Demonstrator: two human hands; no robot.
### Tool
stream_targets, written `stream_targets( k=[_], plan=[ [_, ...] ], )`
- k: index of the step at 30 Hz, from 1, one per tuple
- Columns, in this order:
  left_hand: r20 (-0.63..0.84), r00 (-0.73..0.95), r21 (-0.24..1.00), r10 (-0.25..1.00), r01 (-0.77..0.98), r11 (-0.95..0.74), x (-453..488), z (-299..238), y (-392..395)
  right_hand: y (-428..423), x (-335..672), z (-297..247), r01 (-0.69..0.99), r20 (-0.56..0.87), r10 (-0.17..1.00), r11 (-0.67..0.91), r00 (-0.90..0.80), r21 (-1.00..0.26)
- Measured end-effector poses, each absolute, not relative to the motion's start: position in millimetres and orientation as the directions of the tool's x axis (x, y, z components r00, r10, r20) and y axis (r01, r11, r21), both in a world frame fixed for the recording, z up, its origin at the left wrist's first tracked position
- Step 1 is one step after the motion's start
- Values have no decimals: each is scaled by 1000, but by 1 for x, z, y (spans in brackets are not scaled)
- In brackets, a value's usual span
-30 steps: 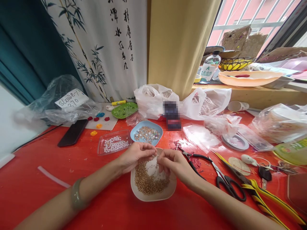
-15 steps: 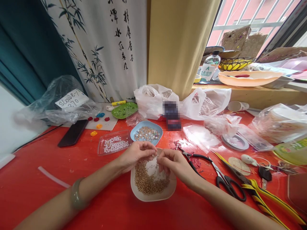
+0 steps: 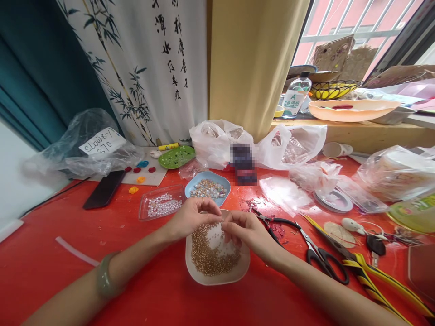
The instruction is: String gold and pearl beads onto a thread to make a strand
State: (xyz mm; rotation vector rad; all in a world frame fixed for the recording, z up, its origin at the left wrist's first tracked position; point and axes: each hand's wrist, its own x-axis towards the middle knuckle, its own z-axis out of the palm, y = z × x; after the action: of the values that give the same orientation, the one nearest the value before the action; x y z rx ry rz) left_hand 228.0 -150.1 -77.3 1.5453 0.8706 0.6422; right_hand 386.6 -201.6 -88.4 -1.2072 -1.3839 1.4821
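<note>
My left hand [image 3: 196, 217] and my right hand [image 3: 246, 232] meet fingertip to fingertip over the far part of a white dish [image 3: 217, 281]. Small gold beads [image 3: 211, 260] cover much of the dish's floor. Thumb and fingers of each hand are pinched together; whatever lies between them is too small to make out. A blue dish [image 3: 227, 195] of mixed pearl and gold beads sits just beyond my left hand. Beside it, a clear plastic tray [image 3: 142, 212] holds white pearl beads [image 3: 165, 206].
At the right lie black-handled scissors [image 3: 326, 265], black-handled pliers [image 3: 272, 226], yellow-handled pliers [image 3: 363, 267] and a key [image 3: 375, 246]. A dark phone [image 3: 104, 190] rests at the left. Plastic bags [image 3: 217, 145] and a green dish [image 3: 176, 157] line the back of the red table [image 3: 136, 290].
My left hand has dipped slightly, its fingertips now lower and close against those of my right hand. The right hand has hardly moved.
</note>
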Motion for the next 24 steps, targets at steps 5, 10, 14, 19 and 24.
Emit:
stream_targets(
  k=[5,10,14,19,24],
  plan=[
    [-80,584,989,807,145,-7,226,-78,-149,-201,387,-88,81,-136,947,-117,-290,-990],
    [-65,579,988,813,153,-30,223,-76,-148,-202,389,-87,51,-104,937,-93,-335,-994],
    [-27,592,991,806,120,-55,223,-72,-149,-203,389,-85,61,-76,933,-58,-352,-996],
    [-81,628,997,774,55,59,223,-68,-151,-201,392,-80,98,-40,930,-5,-365,-995],
    [-61,579,998,813,27,56,226,-64,-156,-199,399,-65,205,62,934,142,-352,-968]
  ],
)
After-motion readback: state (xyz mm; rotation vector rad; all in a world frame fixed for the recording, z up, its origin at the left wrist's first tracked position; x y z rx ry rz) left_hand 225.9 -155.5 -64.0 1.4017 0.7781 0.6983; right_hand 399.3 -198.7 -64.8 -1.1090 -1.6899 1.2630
